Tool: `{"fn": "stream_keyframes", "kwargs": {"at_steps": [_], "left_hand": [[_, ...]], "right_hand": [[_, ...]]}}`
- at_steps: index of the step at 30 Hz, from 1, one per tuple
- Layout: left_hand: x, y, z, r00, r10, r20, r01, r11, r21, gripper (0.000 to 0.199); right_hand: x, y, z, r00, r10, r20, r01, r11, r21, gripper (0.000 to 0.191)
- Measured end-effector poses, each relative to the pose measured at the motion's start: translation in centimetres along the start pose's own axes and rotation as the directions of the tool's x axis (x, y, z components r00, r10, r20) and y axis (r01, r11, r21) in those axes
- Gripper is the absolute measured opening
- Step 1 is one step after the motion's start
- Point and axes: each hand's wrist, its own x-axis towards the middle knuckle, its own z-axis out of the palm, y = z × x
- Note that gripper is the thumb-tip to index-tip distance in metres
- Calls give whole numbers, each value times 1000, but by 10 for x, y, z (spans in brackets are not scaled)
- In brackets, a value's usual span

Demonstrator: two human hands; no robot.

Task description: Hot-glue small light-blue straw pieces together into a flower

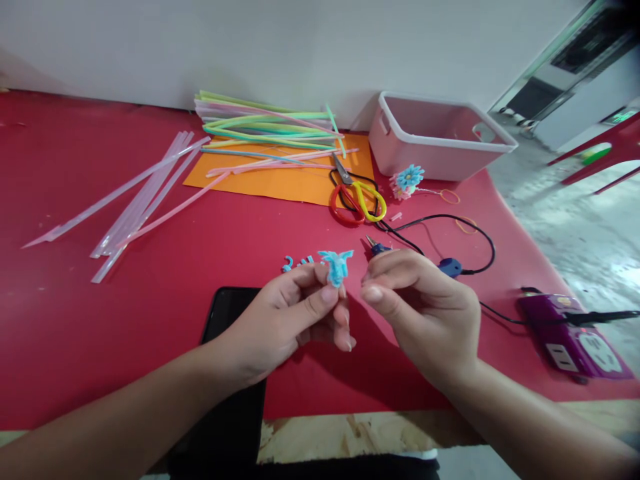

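Between the thumb and fingers of my left hand (310, 307) is a small blue pipe-cleaner flower (338, 268), its petals pointing up and outward. Just to its right, my right hand (420, 307) is closed in a pinch, thumb against forefinger; whatever may be between the fingertips is too small to make out. Behind the right hand lies a soldering-iron-like tool (376, 247) with a metal tip and dark blue body, partly hidden by the fingers. Several short blue cut pieces (300, 262) rest on the red table (280, 227) behind my left hand.
Scissors (361, 200) and pipe cleaners (270, 130) lie on an orange sheet (295, 187). Clear plastic sleeves (145, 193) are at left, a pink basket (435, 157) at back right. Finished flowers (409, 179), a black cable (493, 250), a purple power strip (575, 340) and a black phone (225, 427) are nearby.
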Motion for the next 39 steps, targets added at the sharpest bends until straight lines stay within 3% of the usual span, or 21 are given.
{"fn": "stream_keyframes", "kwargs": {"at_steps": [6,13,26,31,36,39], "left_hand": [[0,-2,0,999,22,-24,-19,992,126,27],[-3,-2,-1,998,47,-42,-33,958,286,24],[0,0,2,982,182,56,-190,941,281,22],[-1,-3,-1,981,190,38,-194,951,239,16],[0,-4,-5,990,141,5,-141,986,94,17],[1,-2,-4,994,113,-9,-113,993,35,22]], "right_hand": [[-2,-3,1,996,71,47,-75,994,75,11],[-1,-9,3,997,60,40,-63,996,59,12],[-7,-9,1,996,42,77,-49,994,94,21],[-10,-8,0,991,69,113,-92,974,209,29],[-10,-2,0,997,71,28,-73,996,55,22],[-8,1,0,993,93,73,-96,995,39,19]]}}
